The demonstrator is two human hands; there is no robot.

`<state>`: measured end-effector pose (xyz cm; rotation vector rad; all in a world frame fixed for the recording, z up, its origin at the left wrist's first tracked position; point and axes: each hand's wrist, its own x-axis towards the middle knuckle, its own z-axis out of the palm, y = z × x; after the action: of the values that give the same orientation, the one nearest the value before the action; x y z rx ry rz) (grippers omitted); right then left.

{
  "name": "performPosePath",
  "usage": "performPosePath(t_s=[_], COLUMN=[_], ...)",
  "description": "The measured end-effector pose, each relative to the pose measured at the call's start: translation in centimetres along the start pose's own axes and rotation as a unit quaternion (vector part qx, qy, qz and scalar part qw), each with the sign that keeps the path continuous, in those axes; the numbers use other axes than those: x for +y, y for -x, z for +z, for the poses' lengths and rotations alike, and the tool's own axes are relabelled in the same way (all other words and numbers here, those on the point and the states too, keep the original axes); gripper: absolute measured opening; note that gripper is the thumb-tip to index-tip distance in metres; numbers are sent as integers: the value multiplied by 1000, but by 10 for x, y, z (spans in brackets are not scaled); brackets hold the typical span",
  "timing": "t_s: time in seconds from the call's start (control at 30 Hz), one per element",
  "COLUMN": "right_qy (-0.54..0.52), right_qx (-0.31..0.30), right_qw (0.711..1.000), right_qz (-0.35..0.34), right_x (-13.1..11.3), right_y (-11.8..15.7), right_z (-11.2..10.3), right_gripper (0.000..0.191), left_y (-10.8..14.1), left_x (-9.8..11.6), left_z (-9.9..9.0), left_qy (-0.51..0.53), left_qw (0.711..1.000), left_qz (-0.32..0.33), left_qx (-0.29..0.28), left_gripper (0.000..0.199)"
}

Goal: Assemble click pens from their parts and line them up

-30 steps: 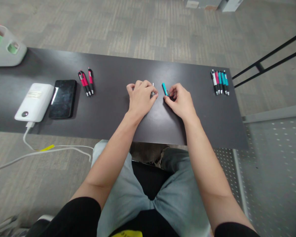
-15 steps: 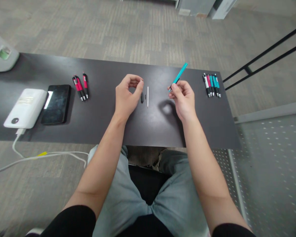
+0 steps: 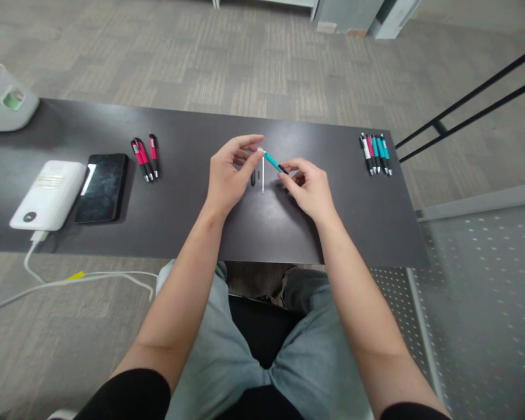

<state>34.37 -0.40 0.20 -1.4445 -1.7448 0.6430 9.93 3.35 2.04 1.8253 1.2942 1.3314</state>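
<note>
My right hand (image 3: 308,185) grips a teal pen barrel (image 3: 272,161) near its dark clip, with the open end tilted up toward the left. My left hand (image 3: 231,174) pinches a small whitish piece (image 3: 261,150) between thumb and forefinger, right at that end of the barrel. Whether the piece sits inside the barrel I cannot tell. On the table below lie a thin ink refill (image 3: 263,182), a tiny dark spring-like part (image 3: 258,174) and a black pen grip (image 3: 253,178), partly covered by my left hand.
Several assembled pens (image 3: 376,154) lie in a row at the table's right end. Three pink pens (image 3: 144,158) rest to the left. Farther left are a black phone (image 3: 101,189), a white power bank (image 3: 48,195) with a cable (image 3: 30,262), and a white plastic container (image 3: 9,102).
My right hand has brought the teal barrel left and down, turning its upper end toward my left hand. The barrel's end now meets the left fingertips. My left hand has barely moved.
</note>
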Motion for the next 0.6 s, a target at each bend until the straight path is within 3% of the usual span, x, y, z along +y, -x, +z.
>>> performPosePath(t_s=[0.6], right_qy=[25], right_qx=[23], right_qw=[998], right_qz=[-61], right_x=[9], right_y=[-1], right_z=[0], right_gripper=[21], left_y=[1], left_x=[-15], left_z=[4], left_qy=[57], left_qw=[997], left_qz=[51], left_qx=[2], left_gripper=[17])
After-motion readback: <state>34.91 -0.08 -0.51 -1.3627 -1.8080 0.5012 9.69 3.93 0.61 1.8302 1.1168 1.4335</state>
